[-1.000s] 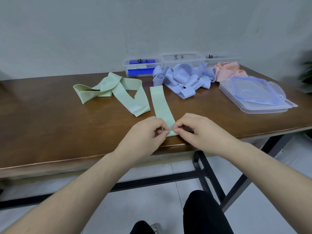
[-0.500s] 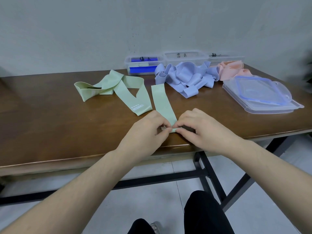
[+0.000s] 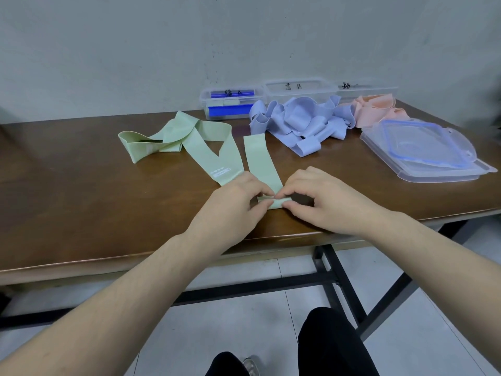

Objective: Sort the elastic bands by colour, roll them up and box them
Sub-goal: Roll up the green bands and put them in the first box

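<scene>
A flat green elastic band (image 3: 259, 161) lies lengthwise on the brown table (image 3: 81, 191), its near end turned up into a small roll (image 3: 273, 203). My left hand (image 3: 230, 204) and my right hand (image 3: 320, 198) pinch that roll from either side with thumbs and fingertips. Two more green bands (image 3: 189, 137) lie tangled to the left. A heap of lilac-blue bands (image 3: 298, 120) sits behind, and pink bands (image 3: 376, 107) lie beyond it to the right. Three clear labelled boxes stand at the wall: one holding green rolls (image 3: 230, 103), a middle one (image 3: 298, 89) and a right one (image 3: 366, 90).
Clear plastic lids with a blue seal (image 3: 425, 150) are stacked at the right of the table. The table's front edge runs just under my wrists, with black metal legs (image 3: 344, 280) below. My knees (image 3: 325, 346) show over the tiled floor.
The near end of the green band has been rolled a little further away from me; both hands moved slightly forward with it.
</scene>
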### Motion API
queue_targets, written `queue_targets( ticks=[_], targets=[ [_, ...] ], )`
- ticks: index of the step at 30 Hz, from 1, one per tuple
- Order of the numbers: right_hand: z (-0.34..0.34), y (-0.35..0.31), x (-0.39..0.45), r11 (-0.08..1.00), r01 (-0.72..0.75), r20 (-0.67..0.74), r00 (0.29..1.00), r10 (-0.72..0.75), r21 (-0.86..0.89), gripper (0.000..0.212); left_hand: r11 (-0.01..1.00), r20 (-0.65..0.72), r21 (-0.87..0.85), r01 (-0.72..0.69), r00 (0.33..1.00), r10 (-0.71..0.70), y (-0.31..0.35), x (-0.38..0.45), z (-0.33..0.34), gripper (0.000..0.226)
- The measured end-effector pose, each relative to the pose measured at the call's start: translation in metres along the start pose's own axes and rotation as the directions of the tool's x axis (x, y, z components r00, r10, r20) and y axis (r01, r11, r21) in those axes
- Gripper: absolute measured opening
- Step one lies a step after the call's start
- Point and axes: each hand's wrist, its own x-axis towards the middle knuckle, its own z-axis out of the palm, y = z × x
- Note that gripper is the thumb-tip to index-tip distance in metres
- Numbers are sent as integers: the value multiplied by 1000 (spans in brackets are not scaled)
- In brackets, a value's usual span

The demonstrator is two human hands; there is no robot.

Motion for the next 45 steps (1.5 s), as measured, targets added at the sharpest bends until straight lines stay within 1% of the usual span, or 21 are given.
queue_targets(
  ticks=[3,5,9,13,17,20,22,24,26,28,31,33,36,38,41,45],
  targets=[
    [2,3,3,1000,5,2,1000,-5,-2,28,997,-36,26,-68,997,69,-3,-1,-1,16],
    [2,4,4,1000,15,0,1000,-15,-15,26,995,-31,44,-86,996,88,-5,-2,-1,19],
    [2,6,4,999,50,-8,999,-50,13,31,997,-42,44,-70,997,72,-9,0,3,23],
    [2,9,6,997,37,-38,999,-34,70,22,999,-39,0,-39,998,39,-10,3,3,19],
    [2,6,3,998,53,-35,998,-51,36,22,999,-11,-51,-8,1000,7,-11,2,0,18],
    [4,7,3,999,41,-36,999,-40,10,22,999,-11,-32,28,1000,-28,-10,1,3,21],
    [5,8,4,1000,16,-31,999,-17,-23,26,998,-24,-19,63,998,-63,-10,1,4,23],
    [7,9,4,998,21,-37,999,-23,-54,33,997,-32,-19,81,996,-82,-10,1,5,23],
    [6,9,3,998,32,-41,999,-34,-58,35,996,-30,-17,87,996,-88,-10,2,5,24],
    [5,9,3,999,34,-29,999,-35,-32,31,996,-34,-13,85,996,-85,-10,2,4,24],
    [6,11,5,1000,19,-13,1000,-19,-7,29,1000,-98,1,20,995,-20,-9,1,3,22],
    [8,13,6,1000,14,-2,1000,-14,-17,30,1000,-97,24,-9,995,11,-9,-1,2,19],
    [7,13,7,999,-2,19,1000,3,-46,37,998,-78,62,10,997,-5,-8,1,3,19],
    [6,11,8,999,-4,-2,1000,4,-51,40,997,-82,66,42,996,-37,-9,3,3,21],
    [5,10,10,998,2,-43,999,-4,-57,34,995,-86,67,69,994,-63,-11,5,5,23],
    [10,14,19,1000,0,-58,998,-2,-28,24,995,-111,78,56,993,-47,-13,7,8,22]
  ],
)
